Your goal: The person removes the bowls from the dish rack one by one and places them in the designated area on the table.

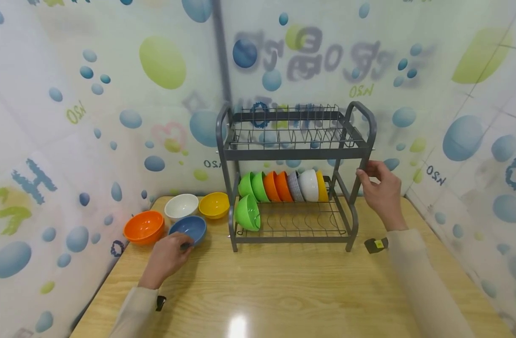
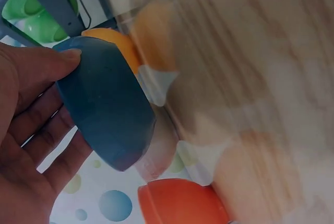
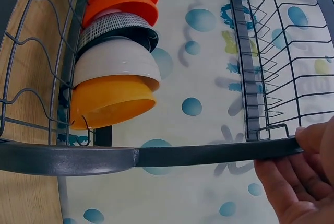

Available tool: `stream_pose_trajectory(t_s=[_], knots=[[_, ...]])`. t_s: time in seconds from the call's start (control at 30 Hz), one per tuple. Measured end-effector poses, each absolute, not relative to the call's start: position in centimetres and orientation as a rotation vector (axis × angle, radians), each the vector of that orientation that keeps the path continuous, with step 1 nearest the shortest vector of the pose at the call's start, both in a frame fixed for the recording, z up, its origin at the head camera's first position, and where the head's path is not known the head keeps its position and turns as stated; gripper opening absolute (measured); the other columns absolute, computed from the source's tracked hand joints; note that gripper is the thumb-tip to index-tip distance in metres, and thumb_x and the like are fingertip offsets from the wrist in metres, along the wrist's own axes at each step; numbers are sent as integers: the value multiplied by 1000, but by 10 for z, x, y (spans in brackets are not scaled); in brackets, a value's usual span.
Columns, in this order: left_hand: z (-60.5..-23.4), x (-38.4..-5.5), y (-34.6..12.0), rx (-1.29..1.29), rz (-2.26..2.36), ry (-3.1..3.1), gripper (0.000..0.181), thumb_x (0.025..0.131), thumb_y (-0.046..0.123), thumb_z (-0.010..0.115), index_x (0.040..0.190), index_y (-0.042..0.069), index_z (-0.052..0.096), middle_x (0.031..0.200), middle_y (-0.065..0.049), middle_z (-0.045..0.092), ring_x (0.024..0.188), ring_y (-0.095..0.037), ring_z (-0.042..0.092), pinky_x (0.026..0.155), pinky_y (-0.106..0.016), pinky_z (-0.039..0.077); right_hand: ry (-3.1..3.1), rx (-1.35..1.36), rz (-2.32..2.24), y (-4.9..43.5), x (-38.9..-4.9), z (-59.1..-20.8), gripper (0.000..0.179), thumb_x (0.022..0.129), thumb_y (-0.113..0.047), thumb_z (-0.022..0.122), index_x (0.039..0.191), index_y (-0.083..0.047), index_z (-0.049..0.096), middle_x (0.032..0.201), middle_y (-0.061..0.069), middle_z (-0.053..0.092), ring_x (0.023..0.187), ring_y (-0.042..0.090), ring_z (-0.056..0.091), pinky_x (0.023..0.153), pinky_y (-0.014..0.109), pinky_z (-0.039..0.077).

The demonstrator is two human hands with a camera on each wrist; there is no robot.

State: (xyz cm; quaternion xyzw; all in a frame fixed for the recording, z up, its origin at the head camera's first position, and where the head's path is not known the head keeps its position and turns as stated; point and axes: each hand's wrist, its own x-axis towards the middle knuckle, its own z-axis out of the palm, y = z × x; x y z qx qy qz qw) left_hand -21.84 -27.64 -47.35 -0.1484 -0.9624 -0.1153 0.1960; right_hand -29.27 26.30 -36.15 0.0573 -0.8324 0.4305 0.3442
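In the head view my left hand (image 1: 168,257) is at the near edge of a blue bowl (image 1: 193,226) at the left of the rack. The left wrist view shows the thumb on the rim of this blue bowl (image 2: 107,101), with fingers behind it, pinching it. My right hand (image 1: 381,190) holds the right upright of the grey two-tier dish rack (image 1: 296,154), thumb and fingers around the bar. A row of green, orange, patterned, white (image 1: 308,185) and yellow bowls stands on edge on the lower tier. One green bowl (image 1: 247,213) leans in front at the left.
An orange bowl (image 1: 144,227), a white bowl (image 1: 181,205) and a yellow bowl (image 1: 214,205) sit on the wooden table (image 1: 283,291) around the blue one. The upper tier holds only its wire slots. A patterned wall sheet (image 1: 165,117) closes off the back and sides.
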Motion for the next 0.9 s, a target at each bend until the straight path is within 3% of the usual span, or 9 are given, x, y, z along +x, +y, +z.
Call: stream_pose_trajectory(t_s=[0.63, 0.9], knots=[[-488, -219, -278, -381, -355, -2830, 12, 82, 10, 84, 93, 9, 79, 101, -13, 78, 95, -31, 73, 84, -53, 61, -2117, 182, 1127, 264, -294, -365, 32, 101, -19, 66, 122, 5, 64, 113, 22, 72, 88, -23, 53, 79, -5, 42], [-484, -220, -277, -402, -364, -2836, 20, 80, 12, 85, 99, 7, 80, 106, -12, 75, 103, -31, 63, 89, -53, 59, -2124, 183, 1137, 264, -293, -364, 33, 101, -21, 66, 122, 4, 64, 114, 21, 72, 89, -22, 54, 79, -4, 43]])
